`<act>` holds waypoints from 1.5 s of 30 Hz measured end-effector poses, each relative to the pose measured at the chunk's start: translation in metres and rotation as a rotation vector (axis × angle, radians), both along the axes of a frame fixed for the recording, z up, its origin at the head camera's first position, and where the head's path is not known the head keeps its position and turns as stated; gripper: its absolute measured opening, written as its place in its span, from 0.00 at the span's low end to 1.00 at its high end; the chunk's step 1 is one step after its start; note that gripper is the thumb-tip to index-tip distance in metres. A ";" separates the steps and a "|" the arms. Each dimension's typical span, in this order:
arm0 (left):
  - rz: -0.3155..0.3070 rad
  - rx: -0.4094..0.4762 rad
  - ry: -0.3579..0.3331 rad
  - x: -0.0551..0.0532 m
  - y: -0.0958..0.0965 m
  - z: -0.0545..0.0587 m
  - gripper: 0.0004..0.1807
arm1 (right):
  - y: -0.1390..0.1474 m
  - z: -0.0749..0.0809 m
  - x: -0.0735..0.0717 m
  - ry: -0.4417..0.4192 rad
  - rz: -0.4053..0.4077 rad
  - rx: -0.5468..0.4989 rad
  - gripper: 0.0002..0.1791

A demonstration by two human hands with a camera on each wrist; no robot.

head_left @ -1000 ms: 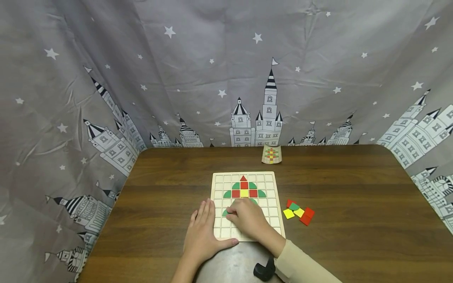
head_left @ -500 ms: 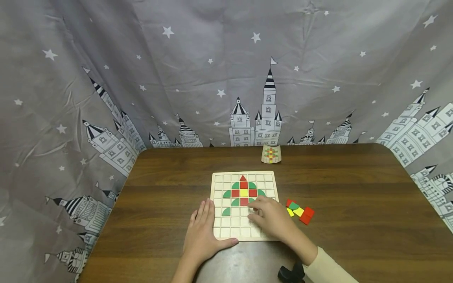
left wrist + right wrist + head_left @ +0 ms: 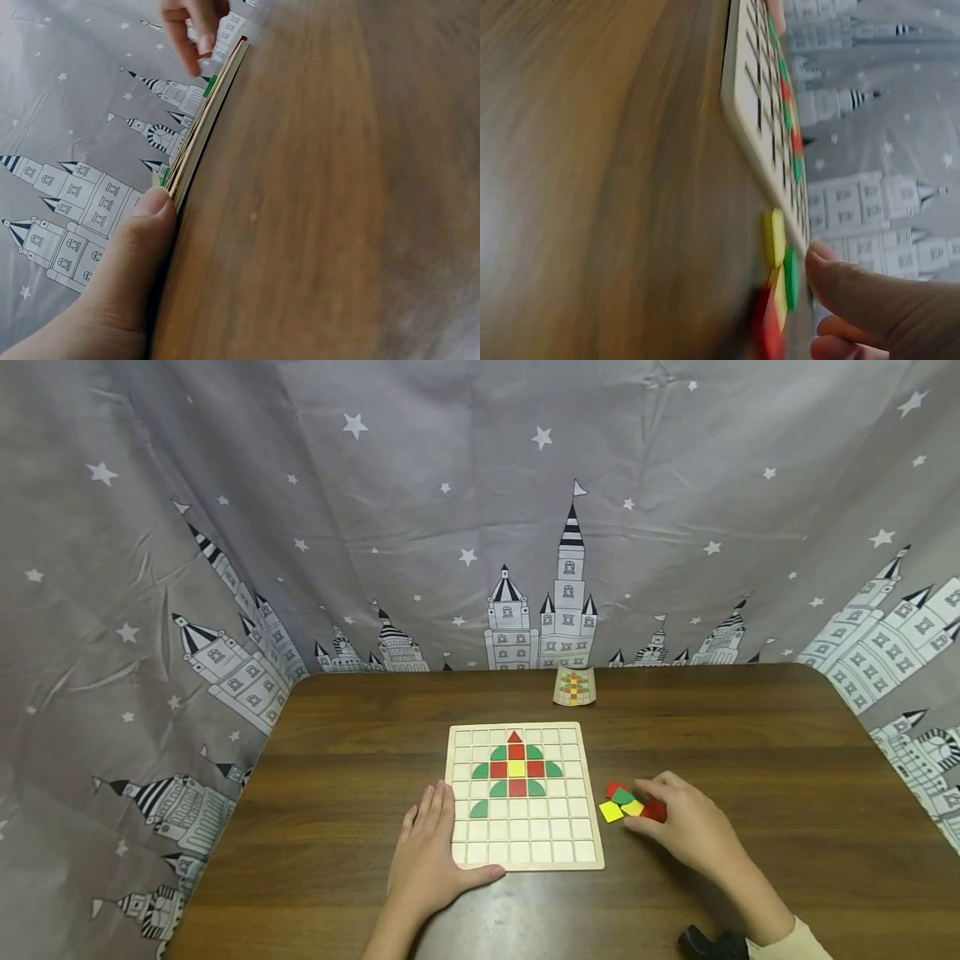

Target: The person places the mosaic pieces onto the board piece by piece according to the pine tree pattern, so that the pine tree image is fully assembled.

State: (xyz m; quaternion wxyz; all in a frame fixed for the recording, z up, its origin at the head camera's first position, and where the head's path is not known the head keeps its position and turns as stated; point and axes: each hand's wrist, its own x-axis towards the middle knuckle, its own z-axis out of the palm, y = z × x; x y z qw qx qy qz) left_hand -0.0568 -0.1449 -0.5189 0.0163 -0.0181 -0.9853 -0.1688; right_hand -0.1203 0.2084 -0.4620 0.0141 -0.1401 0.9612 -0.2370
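Note:
My left hand (image 3: 431, 852) rests at the lower left of a pale wooden grid board (image 3: 540, 843), fingers straight along its left edge, thumb at its front edge. Red squares, a yellow square (image 3: 517, 768), green quarter-round tiles (image 3: 479, 809) and a red triangle (image 3: 514, 737) lie in the grid. To the right of the board is my right hand (image 3: 693, 827), thumb and forefinger apart over red tiles (image 3: 653, 811), which it partly hides. Beside them lie a green tile (image 3: 791, 277) and yellow tiles (image 3: 774, 238). Whether the fingertips touch a tile cannot be told.
A small card (image 3: 574, 686) with a coloured tile pattern stands at the back of the brown wooden table (image 3: 360, 727). Behind hangs a grey curtain (image 3: 420, 460) printed with castles and stars. A black strap piece (image 3: 712, 943) is at my right wrist.
My right hand has moved right, from over the board to the loose tiles, uncovering the lower green tiles and red square in the grid. My left hand has stayed in place.

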 end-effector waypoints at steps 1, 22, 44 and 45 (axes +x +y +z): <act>-0.001 0.000 0.000 0.000 0.000 0.000 0.79 | 0.005 -0.001 0.001 0.001 -0.001 0.014 0.31; 0.005 0.009 -0.015 0.001 0.000 -0.001 0.79 | 0.031 -0.017 -0.001 -0.047 -0.014 -0.065 0.15; 0.008 -0.002 -0.014 0.000 0.000 0.000 0.79 | -0.040 -0.012 -0.023 -0.103 0.030 -0.261 0.08; 0.008 -0.001 -0.015 0.000 0.000 0.000 0.79 | -0.049 -0.013 -0.024 -0.109 0.040 -0.270 0.08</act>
